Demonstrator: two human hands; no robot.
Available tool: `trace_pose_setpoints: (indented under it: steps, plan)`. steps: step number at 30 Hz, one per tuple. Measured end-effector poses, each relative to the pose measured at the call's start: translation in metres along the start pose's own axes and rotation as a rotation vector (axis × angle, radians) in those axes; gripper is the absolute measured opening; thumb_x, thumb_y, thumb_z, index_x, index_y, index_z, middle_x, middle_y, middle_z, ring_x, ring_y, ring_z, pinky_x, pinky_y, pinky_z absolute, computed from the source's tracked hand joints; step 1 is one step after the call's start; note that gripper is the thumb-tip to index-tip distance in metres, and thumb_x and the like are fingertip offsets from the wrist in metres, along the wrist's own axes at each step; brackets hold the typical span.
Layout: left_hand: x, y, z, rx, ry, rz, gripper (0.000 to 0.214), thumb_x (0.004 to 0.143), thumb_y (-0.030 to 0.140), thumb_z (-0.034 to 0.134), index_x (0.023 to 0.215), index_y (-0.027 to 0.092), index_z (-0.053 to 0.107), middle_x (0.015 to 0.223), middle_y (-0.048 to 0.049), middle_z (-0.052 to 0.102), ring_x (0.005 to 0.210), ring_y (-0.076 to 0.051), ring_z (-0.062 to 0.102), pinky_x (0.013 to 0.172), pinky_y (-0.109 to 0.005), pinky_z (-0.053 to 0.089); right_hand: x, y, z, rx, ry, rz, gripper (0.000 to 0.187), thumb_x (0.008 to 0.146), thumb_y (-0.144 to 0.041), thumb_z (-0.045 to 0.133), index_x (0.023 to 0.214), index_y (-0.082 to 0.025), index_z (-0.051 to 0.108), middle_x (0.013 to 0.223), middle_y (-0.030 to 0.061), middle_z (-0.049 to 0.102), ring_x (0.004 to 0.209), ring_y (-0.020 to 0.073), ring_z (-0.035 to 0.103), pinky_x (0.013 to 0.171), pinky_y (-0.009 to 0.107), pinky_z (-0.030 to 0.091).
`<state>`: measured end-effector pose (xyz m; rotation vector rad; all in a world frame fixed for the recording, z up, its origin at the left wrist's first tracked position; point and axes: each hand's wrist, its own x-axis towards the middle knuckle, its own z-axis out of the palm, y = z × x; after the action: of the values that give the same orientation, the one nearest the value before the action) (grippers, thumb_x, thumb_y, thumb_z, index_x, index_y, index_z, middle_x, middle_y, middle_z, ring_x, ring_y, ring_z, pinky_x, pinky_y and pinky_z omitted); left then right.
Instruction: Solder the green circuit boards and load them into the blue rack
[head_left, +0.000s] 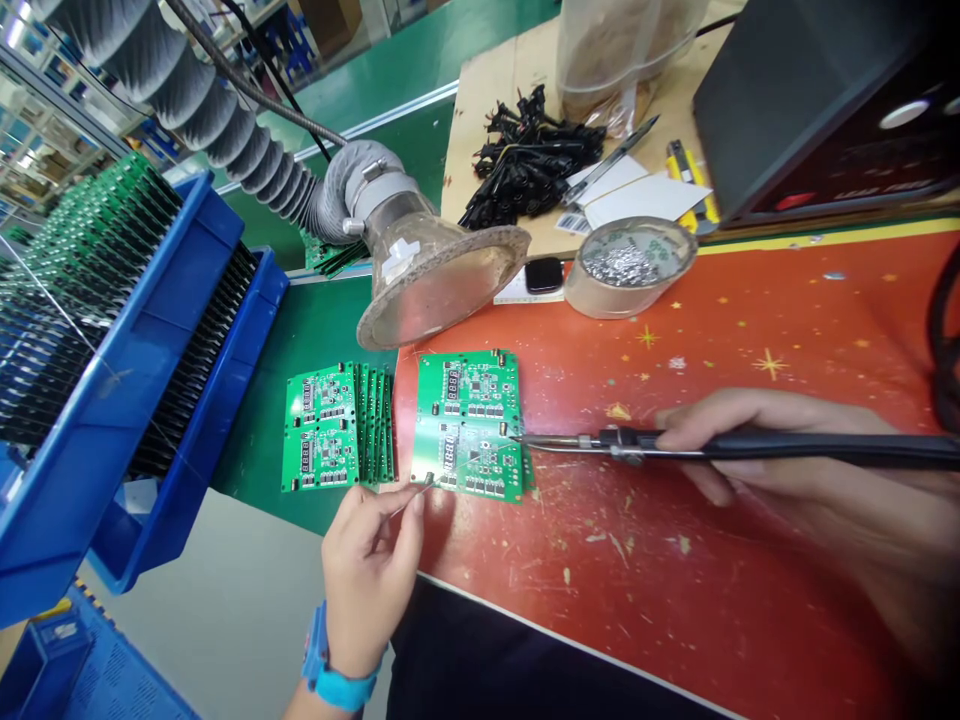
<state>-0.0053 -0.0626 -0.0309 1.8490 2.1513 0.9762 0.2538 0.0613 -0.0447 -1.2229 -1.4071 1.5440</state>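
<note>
The right hand (720, 430) holds a slim black iron (750, 446), its metal tip touching the flat green board (471, 425) on the red tabletop (675, 560). The left hand (371, 560) pinches thin wire (414, 497) at the board's lower edge.

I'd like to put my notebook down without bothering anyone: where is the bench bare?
Bare red mat lies between the tape roll and the soldering iron, and below the right hand. Around the circuit board and fume hood it is crowded.

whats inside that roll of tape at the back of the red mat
The tape roll holds a heap of small silvery metal scraps, probably solder bits or clipped leads. The heap hides whatever lies under it, and the roll's near wall hides how deep it goes.
</note>
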Motion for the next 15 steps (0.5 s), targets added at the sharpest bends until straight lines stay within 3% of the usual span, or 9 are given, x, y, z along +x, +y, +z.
trace_pose_setpoints:
  steps: [3, 8, 15]
  plan:
    - [-0.006, -0.005, -0.004, 0.006, -0.006, 0.011, 0.012, 0.077, 0.014, 0.061, 0.086, 0.019, 0.065, 0.062, 0.0026, 0.047, 0.051, -0.009, 0.043, 0.047, -0.021, 0.036, -0.002, 0.001, -0.002, 0.065, -0.019, -0.02, 0.025, 0.06, -0.051, 0.068, 0.063, -0.026, 0.068, 0.041, 0.0012, 0.054, 0.04, 0.0164, 0.048, 0.041, 0.032, 0.033]
    - [-0.013, -0.011, -0.009, 0.01, -0.028, 0.024, 0.012, 0.076, 0.013, 0.061, 0.087, 0.019, 0.064, 0.06, 0.0036, 0.043, 0.051, -0.008, 0.042, 0.046, -0.02, 0.036, -0.008, -0.001, -0.002, 0.125, 0.067, 0.063, 0.022, 0.062, -0.048, 0.067, 0.062, -0.026, 0.067, 0.043, 0.0015, 0.052, 0.042, 0.0158, 0.046, 0.047, 0.034, 0.031]
    - [-0.016, -0.013, -0.006, 0.0, -0.045, 0.035, 0.013, 0.076, 0.011, 0.061, 0.086, 0.019, 0.064, 0.06, 0.0042, 0.04, 0.051, -0.008, 0.041, 0.047, -0.02, 0.037, -0.009, 0.004, -0.001, 0.116, -0.112, 0.095, 0.032, 0.059, -0.055, 0.067, 0.063, -0.024, 0.067, 0.041, -0.0011, 0.05, 0.041, 0.0135, 0.043, 0.047, 0.032, 0.027]
